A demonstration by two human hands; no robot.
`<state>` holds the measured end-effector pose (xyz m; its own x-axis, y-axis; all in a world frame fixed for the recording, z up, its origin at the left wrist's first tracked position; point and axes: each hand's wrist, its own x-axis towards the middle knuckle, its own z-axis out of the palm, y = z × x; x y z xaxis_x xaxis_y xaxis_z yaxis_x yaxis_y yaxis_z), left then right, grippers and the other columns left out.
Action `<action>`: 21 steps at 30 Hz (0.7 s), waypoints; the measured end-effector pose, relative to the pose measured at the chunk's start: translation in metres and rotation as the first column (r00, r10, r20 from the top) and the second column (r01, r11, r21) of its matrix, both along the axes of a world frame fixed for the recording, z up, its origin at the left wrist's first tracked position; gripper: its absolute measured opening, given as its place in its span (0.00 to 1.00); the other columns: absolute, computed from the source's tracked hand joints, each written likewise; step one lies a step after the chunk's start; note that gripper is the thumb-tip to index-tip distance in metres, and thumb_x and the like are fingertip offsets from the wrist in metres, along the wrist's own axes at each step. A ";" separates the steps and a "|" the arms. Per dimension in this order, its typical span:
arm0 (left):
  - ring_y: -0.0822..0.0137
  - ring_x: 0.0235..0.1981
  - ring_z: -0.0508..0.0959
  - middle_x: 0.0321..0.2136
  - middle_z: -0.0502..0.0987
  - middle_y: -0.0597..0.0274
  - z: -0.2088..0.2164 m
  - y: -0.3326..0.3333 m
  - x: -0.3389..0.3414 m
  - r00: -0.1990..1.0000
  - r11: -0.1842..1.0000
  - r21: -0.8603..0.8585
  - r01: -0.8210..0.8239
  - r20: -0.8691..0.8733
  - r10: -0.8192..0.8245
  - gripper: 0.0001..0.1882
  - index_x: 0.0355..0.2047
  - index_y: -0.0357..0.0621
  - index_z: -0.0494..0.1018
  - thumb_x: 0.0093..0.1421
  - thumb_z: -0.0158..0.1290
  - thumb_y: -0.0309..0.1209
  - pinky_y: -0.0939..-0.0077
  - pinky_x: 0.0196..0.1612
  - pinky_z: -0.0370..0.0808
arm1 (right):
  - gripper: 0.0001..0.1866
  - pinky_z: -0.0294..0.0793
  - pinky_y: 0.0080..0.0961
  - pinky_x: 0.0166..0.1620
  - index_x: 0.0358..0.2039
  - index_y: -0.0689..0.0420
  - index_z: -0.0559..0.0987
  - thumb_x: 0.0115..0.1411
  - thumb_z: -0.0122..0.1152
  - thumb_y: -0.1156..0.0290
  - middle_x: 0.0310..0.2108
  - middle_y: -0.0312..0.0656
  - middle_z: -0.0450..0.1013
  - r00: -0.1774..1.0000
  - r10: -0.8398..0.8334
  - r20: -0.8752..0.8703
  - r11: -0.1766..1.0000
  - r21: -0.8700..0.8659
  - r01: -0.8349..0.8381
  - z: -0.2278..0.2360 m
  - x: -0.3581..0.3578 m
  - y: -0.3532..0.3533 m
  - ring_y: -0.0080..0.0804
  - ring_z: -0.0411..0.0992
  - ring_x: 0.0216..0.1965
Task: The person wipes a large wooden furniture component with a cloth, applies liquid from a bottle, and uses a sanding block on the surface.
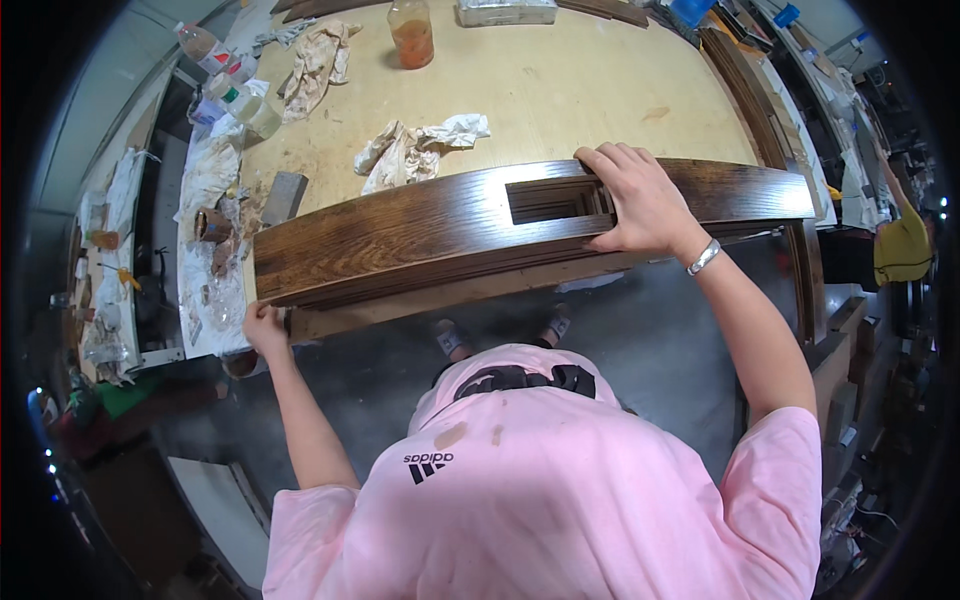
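A long dark brown wooden board (pixel 390 235), glossy and with a rectangular cutout (pixel 553 201) right of its middle, lies across the near edge of the table. More brown boards show stacked beneath it, their edges toward me. My right hand (pixel 640 200) is closed across the board just right of the cutout, with the fingers over the far edge and the thumb at the near edge. At the near left corner, my left hand (pixel 266 328) pinches the board's end; its fingertips are partly hidden.
Crumpled stained rags (pixel 410 155) lie beyond the board on the pale tabletop (pixel 590 90). A jar of orange-brown liquid (pixel 412 42) stands farther back. At the left are plastic bottles (pixel 248 108), a grey block (pixel 285 198) and a brown-stained cup (pixel 212 225). Dark slats (pixel 740 90) line the right side.
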<state>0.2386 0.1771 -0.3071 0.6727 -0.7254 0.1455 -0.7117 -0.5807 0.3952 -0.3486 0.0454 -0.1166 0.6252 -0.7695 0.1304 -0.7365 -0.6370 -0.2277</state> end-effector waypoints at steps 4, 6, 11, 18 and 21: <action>0.65 0.29 0.76 0.26 0.77 0.60 0.044 0.017 0.008 0.987 0.904 -0.414 -0.109 -0.152 0.050 0.05 0.36 0.36 0.78 0.59 0.56 0.21 0.70 0.37 0.74 | 0.45 0.66 0.39 0.57 0.54 0.59 0.70 0.35 0.76 0.56 0.45 0.48 0.71 1.000 0.013 -0.008 1.000 0.021 -0.013 -0.003 0.003 -0.004 0.46 0.69 0.51; 0.64 0.31 0.78 0.29 0.80 0.57 0.034 0.023 0.033 0.983 0.944 -0.328 0.046 -0.153 -0.101 0.07 0.36 0.36 0.78 0.60 0.55 0.26 0.69 0.39 0.74 | 0.45 0.65 0.40 0.58 0.55 0.58 0.70 0.35 0.77 0.56 0.47 0.49 0.71 0.998 0.021 0.053 1.000 0.008 -0.021 -0.002 -0.002 -0.002 0.47 0.68 0.53; 0.50 0.36 0.82 0.32 0.82 0.51 0.038 0.017 -0.045 0.999 0.994 0.103 -0.045 0.017 0.043 0.10 0.36 0.46 0.81 0.55 0.60 0.34 0.59 0.40 0.76 | 0.46 0.65 0.40 0.57 0.56 0.58 0.69 0.34 0.77 0.59 0.46 0.48 0.71 1.000 -0.020 0.010 0.999 0.033 0.020 0.004 -0.002 0.003 0.47 0.68 0.53; 0.50 0.34 0.82 0.28 0.82 0.52 0.035 0.037 -0.050 0.988 0.974 0.176 -0.141 -0.030 0.148 0.13 0.31 0.44 0.80 0.49 0.64 0.38 0.59 0.39 0.76 | 0.45 0.66 0.39 0.55 0.55 0.58 0.70 0.35 0.78 0.57 0.44 0.47 0.70 0.999 -0.005 0.036 1.000 -0.029 0.006 0.002 -0.002 0.001 0.46 0.69 0.49; 0.53 0.33 0.83 0.28 0.82 0.51 0.027 0.043 -0.039 0.988 0.977 0.169 -0.131 -0.054 0.142 0.10 0.31 0.42 0.80 0.50 0.62 0.33 0.61 0.39 0.76 | 0.45 0.66 0.38 0.56 0.54 0.59 0.70 0.35 0.78 0.55 0.43 0.47 0.71 0.999 0.004 0.038 1.000 -0.008 -0.004 0.002 -0.001 0.001 0.46 0.69 0.50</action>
